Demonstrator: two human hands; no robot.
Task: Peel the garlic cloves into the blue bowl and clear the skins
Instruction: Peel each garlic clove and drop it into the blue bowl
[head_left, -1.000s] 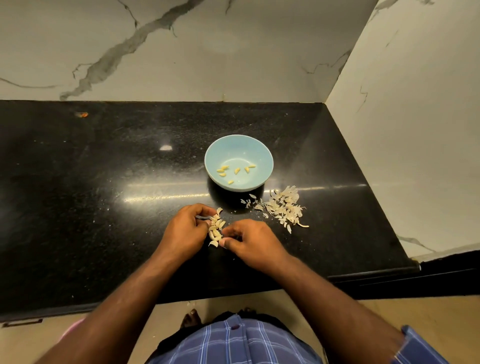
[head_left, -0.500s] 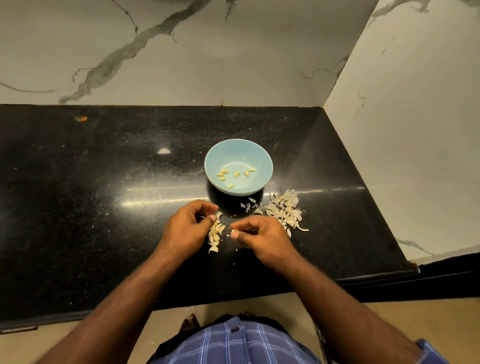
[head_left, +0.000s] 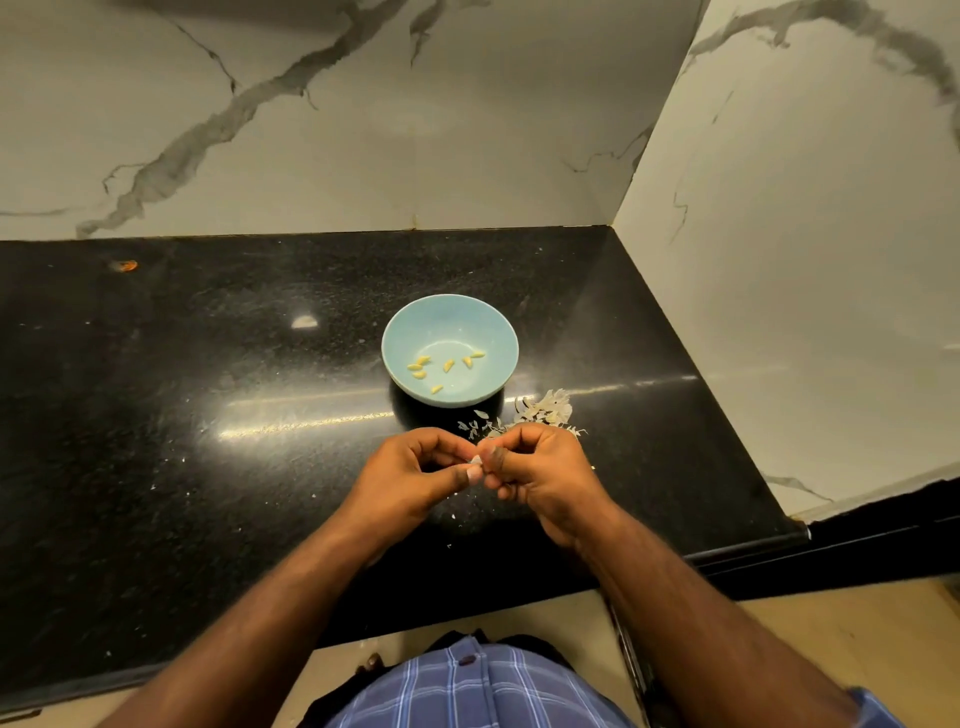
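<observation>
Both hands' fingers hide nearly all of the garlic clove.

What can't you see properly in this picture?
1. Head view: the garlic clove pinched between the left hand and right hand is almost all covered by fingers; peeled or not, I cannot tell.
2. Head view: the skins pile is partly hidden behind the right hand.
3. Head view: any unpeeled cloves on the counter would lie under the hands.
4. Head view: the orange speck is too small to identify.
</observation>
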